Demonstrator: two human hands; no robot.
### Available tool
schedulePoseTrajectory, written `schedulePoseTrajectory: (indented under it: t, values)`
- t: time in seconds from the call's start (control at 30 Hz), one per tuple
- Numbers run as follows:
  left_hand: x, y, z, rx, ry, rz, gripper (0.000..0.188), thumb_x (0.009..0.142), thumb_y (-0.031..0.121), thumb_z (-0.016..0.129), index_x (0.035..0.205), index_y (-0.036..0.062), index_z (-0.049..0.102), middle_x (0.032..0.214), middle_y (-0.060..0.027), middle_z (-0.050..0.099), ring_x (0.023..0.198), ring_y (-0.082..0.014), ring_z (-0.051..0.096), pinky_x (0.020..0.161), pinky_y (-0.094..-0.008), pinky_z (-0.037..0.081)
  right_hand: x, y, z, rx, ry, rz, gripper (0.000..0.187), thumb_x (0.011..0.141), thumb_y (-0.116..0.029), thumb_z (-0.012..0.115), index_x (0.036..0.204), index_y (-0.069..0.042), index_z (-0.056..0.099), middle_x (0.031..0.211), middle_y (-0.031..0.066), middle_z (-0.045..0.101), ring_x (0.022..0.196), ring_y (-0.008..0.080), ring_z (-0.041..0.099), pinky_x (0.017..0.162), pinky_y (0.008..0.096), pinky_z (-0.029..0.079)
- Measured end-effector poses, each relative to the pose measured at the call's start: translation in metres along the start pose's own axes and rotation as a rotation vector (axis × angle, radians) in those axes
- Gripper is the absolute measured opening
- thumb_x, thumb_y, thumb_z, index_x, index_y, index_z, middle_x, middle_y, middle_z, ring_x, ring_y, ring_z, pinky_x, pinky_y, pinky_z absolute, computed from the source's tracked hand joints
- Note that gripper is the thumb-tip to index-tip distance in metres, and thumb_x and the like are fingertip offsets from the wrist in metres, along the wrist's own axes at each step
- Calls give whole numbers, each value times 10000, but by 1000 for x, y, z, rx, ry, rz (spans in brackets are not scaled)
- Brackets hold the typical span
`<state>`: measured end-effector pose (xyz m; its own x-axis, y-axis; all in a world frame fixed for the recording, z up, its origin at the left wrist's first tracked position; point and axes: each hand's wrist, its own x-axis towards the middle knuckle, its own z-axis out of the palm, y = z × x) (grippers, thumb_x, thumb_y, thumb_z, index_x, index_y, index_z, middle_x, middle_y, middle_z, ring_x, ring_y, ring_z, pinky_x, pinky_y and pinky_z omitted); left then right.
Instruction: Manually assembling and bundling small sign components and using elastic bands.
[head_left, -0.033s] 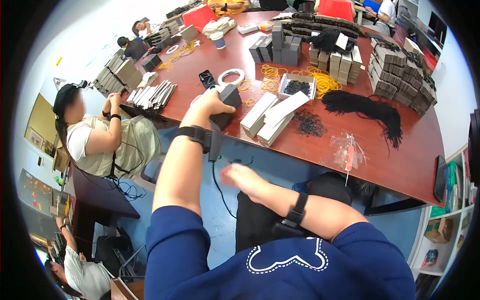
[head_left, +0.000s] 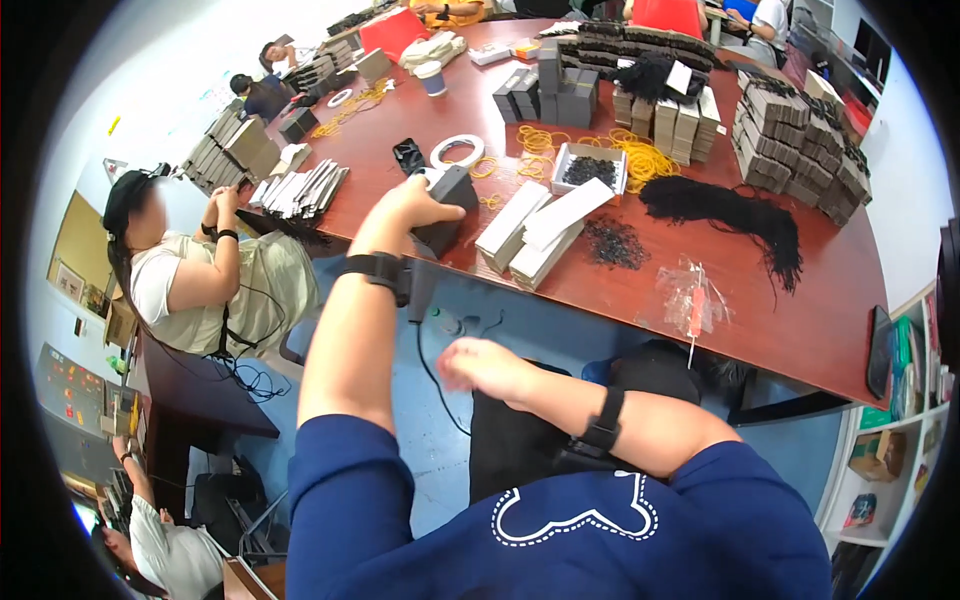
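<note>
1. Left side of frame: co-worker (head_left: 185,265) seated, a fanned row of pale cards (head_left: 300,190) on the table right next to them. Not near my hands.
2. Left of center, upper half: my left hand (head_left: 406,207), nearest the block, reaching up from the bottom of frame. Fingers wrapped around it, thumb pressed across the near side. I read that as a firm grasp; far-side fingertips hidden.
3. Just right of that wrist: dark grey block (head_left: 458,190), at the table's near edge. Key relation: it lies on the thumb side, to the right of the palm, long axis seemingly running upper right to lower left, so my grip crosses it. Can't tell if its base touches the wood.
4. Above the block: small black item (head_left: 409,155), then white ring (head_left: 480,149), both near, neither held.
5. Center, below the table edge: my right hand (head_left: 487,372), over floor and lap, pointing left. Fingers blurred, look loose and released, nothing visible in them. Well apart from the block, which is up and left of it.
6. Right of the block: 2 white-topped stacks (head_left: 513,228), 1 white strip (head_left: 570,213) aslant on top.
7. Further right: open white box (head_left: 562,182) of black bits, yellow bands (head_left: 652,165), black cord bundle (head_left: 720,213).
</note>
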<state>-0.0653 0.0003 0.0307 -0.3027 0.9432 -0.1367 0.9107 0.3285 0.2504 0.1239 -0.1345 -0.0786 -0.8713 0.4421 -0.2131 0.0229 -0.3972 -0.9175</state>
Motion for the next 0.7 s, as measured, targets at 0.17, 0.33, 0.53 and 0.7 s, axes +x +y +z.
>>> schedulePoseTrajectory:
  t: [0.17, 0.33, 0.53, 0.7]
  values:
    - [0, -16, 8, 4, 144, 108, 559, 683, 402, 719, 1032, -30, 652, 946, -216, 670, 908, -311, 655, 800, -374, 504, -106, -127, 38, -81, -582, -247, 275, 963, -234, 410, 1016, -26, 582, 954, 43, 590, 868, 142, 551, 765, 290, 485]
    - [-10, -4, 16, 176, 356, 167, 522, 720, 413, 683, 968, -45, 658, 908, -240, 658, 894, -352, 642, 811, -404, 492, -152, -181, 93, -167, -487, -1042, 183, 855, -190, 519, 941, -45, 590, 780, 90, 582, 709, 223, 568, 653, 330, 486]
    - [-5, 8, 16, 164, 308, 95, 489, 737, 420, 664, 906, -38, 675, 885, -236, 659, 851, -340, 652, 778, -399, 501, -165, -171, 114, -298, 19, -1311, 158, 712, -163, 615, 811, -42, 593, 681, 93, 620, 586, 288, 623, 537, 373, 504]
    - [4, 12, 20, 139, 314, 103, 526, 661, 426, 734, 906, -36, 674, 897, -219, 666, 856, -320, 655, 775, -389, 504, -123, -138, 179, 338, 46, -1696, 139, 726, -174, 591, 800, -57, 591, 675, 74, 612, 564, 270, 617, 492, 368, 486]
